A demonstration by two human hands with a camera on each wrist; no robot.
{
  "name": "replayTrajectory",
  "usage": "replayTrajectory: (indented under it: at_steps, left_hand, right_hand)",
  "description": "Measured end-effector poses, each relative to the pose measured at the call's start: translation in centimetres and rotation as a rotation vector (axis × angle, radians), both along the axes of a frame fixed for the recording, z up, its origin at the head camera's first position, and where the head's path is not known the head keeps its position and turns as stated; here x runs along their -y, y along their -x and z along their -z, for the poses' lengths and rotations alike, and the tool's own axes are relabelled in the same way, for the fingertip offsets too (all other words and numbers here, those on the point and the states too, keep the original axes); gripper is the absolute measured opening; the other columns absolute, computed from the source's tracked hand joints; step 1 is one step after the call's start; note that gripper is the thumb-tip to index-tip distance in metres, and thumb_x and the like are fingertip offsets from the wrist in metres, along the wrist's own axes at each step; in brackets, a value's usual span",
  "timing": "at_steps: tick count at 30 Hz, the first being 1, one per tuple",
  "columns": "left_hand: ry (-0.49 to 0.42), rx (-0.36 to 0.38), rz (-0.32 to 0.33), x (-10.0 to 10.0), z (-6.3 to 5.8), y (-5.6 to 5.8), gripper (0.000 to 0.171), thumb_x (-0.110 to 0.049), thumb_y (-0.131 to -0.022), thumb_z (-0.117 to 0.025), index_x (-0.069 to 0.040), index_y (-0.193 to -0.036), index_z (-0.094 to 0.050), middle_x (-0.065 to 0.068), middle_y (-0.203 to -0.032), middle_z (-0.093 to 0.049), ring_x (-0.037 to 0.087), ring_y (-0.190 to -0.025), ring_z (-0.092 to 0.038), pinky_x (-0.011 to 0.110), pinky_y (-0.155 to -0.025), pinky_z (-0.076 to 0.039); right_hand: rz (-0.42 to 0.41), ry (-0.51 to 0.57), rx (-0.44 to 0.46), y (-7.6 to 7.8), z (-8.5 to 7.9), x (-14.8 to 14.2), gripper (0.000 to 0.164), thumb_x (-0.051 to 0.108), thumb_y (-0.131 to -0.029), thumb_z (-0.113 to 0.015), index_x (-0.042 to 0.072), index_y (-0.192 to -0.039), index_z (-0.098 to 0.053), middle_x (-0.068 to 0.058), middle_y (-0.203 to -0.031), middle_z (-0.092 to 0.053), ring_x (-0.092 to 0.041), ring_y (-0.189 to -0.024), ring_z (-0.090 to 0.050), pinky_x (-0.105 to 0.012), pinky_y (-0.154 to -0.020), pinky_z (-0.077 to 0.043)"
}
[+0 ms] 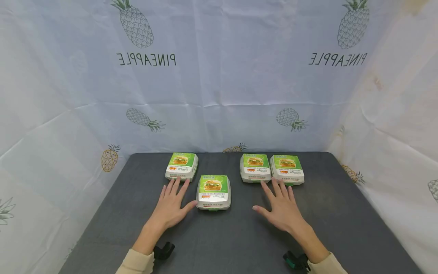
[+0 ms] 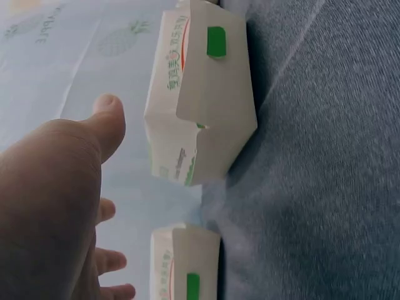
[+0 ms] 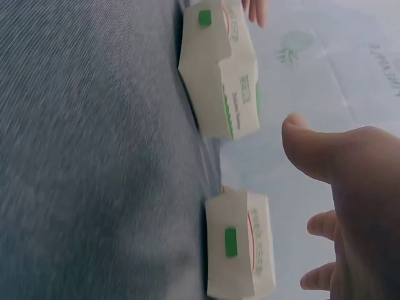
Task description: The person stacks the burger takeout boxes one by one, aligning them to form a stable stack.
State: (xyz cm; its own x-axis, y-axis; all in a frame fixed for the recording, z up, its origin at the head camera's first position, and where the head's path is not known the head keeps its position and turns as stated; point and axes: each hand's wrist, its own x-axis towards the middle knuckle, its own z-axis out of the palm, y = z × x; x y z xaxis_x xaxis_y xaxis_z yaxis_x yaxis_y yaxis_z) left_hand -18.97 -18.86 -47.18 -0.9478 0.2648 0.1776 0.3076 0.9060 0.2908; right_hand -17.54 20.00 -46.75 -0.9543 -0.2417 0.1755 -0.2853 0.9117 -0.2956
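My left hand point(image 1: 170, 208) has its fingers spread, palm down, above the table. Its thumb tip is right at the left side of the front burger box point(image 1: 213, 193), and its fingertips overlap the near edge of the back left burger box point(image 1: 181, 166). In the left wrist view that thumb points toward the closed front box point(image 2: 215, 94). To the right, my right hand point(image 1: 283, 210) is also spread and holds nothing. Its fingertips come close to two burger boxes, the inner one point(image 1: 255, 168) and the outer one point(image 1: 287, 170), which stand side by side.
The boxes stand on a dark grey table point(image 1: 236, 243) with its far edge close behind them. A white curtain point(image 1: 219, 83) printed with pineapples hangs at the back and both sides. Black straps circle the wrists, with a dark mount point(image 1: 164, 251) below the left one.
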Motion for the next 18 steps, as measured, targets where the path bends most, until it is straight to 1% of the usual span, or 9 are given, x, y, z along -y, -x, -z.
replayTrajectory:
  at_steps: [5, 7, 11, 14, 18]
  left_hand:
    - [-0.037, -0.001, 0.01, -0.7, 0.0, 0.2, 0.085, -0.063, -0.098, -0.054, -0.013, -0.162, -0.029, 0.022, -0.165, -0.023, 0.043, -0.151, -0.021, 0.063, -0.118, -0.021]
    - [-0.063, 0.013, 0.012, -0.9, 0.1, 0.2, 0.084, -0.062, -0.099, -0.054, -0.013, -0.162, -0.028, 0.021, -0.165, -0.022, 0.042, -0.151, -0.021, 0.063, -0.118, -0.022]
    - [-0.124, 0.054, 0.019, -1.4, 0.0, 0.3, 0.082, -0.061, -0.1, -0.053, -0.016, -0.163, -0.026, 0.02, -0.166, -0.02, 0.043, -0.151, -0.02, 0.066, -0.115, -0.023]
    - [-0.167, 0.082, 0.024, -1.7, 0.1, 0.4, 0.081, -0.062, -0.1, -0.052, -0.02, -0.164, -0.025, 0.018, -0.167, -0.019, 0.044, -0.151, -0.021, 0.069, -0.113, -0.024]
    - [-0.218, 0.104, 0.029, -2.0, 0.0, 0.5, 0.081, -0.063, -0.099, -0.052, -0.022, -0.164, -0.026, 0.018, -0.167, -0.019, 0.046, -0.15, -0.023, 0.071, -0.111, -0.026]
  right_hand:
    - [-0.036, 0.045, -0.003, 0.2, -0.2, 1.3, 0.089, 0.064, -0.094, -0.06, 0.013, -0.161, -0.033, -0.025, -0.165, -0.02, -0.049, -0.151, -0.014, -0.067, -0.118, -0.011]
    - [-0.051, 0.061, -0.006, 0.3, -0.2, 1.8, 0.088, 0.064, -0.094, -0.06, 0.013, -0.161, -0.033, -0.026, -0.164, -0.021, -0.049, -0.15, -0.016, -0.067, -0.118, -0.013]
    - [-0.072, 0.089, -0.006, 0.5, -0.3, 2.7, 0.088, 0.062, -0.094, -0.061, 0.012, -0.161, -0.033, -0.025, -0.164, -0.023, -0.048, -0.15, -0.019, -0.067, -0.117, -0.019]
    - [-0.08, 0.117, 0.014, 0.5, -0.3, 3.2, 0.088, 0.063, -0.094, -0.061, 0.013, -0.161, -0.033, -0.024, -0.164, -0.022, -0.048, -0.15, -0.02, -0.068, -0.114, -0.024]
    - [-0.083, 0.153, 0.061, 0.7, -0.4, 3.8, 0.089, 0.065, -0.095, -0.059, 0.015, -0.162, -0.031, -0.023, -0.165, -0.02, -0.046, -0.15, -0.02, -0.07, -0.11, -0.029]
